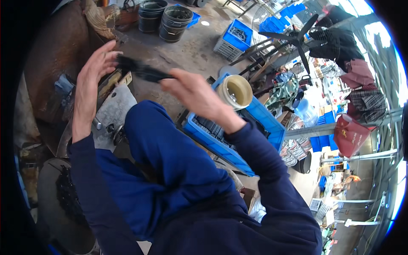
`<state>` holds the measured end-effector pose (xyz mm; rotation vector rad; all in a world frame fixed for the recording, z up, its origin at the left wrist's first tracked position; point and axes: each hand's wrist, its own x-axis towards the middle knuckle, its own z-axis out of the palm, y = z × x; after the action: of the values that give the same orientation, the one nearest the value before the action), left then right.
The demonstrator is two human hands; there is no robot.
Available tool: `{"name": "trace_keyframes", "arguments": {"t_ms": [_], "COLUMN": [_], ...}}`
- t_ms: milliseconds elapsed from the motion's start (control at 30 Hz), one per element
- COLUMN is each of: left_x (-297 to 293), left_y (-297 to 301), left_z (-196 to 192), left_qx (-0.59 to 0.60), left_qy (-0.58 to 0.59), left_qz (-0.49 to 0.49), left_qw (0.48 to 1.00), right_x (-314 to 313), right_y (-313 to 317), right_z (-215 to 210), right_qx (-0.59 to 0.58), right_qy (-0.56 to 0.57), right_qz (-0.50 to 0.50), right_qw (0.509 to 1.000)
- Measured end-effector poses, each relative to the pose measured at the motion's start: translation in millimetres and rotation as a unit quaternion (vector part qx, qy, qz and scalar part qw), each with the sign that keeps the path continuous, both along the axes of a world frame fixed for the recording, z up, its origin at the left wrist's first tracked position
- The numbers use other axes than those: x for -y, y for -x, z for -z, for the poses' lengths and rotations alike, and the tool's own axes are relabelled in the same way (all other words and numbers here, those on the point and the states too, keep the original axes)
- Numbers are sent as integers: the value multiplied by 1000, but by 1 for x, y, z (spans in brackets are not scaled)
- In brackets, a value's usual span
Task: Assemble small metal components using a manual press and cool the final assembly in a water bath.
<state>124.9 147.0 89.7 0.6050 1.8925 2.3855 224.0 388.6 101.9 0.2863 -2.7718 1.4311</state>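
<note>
My right hand [193, 94] is closed around one end of a long black flat part [142, 71], held up above my raised knee. The other end of that part lies against the fingertips of my left hand [91, 74], whose fingers are spread and upright. Both arms are in dark blue sleeves. The part is blurred, so its exact shape is unclear. Below the hands sits a grey metal plate [112, 111] of a machine with bolts on it.
A blue crate [259, 117] at my right holds black parts and a cream round tub [236, 91]. Black buckets [174, 22] and more blue crates [235, 38] stand on the concrete floor ahead. A fan [297, 40] and cluttered shelves fill the right side.
</note>
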Motion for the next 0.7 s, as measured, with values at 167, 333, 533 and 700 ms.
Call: {"name": "trace_keyframes", "arguments": {"t_ms": [167, 333, 533, 700], "left_x": [19, 40, 48, 58], "left_y": [-48, -76, -50, -20], "left_z": [27, 45, 68, 54], "left_qx": [-10, -263, -367, -444], "left_qy": [266, 506, 572, 579], "left_qz": [19, 34, -43, -67], "left_qw": [964, 820, 732, 680], "right_x": [-143, -266, -322, -314], "right_y": [-65, -85, -51, -33], "right_z": [7, 50, 107, 133], "right_qx": [-4, 15, 198, 233], "right_qy": [-128, -294, -443, -475], "right_qz": [128, 183, 176, 142], "right_qw": [983, 938, 856, 837]}}
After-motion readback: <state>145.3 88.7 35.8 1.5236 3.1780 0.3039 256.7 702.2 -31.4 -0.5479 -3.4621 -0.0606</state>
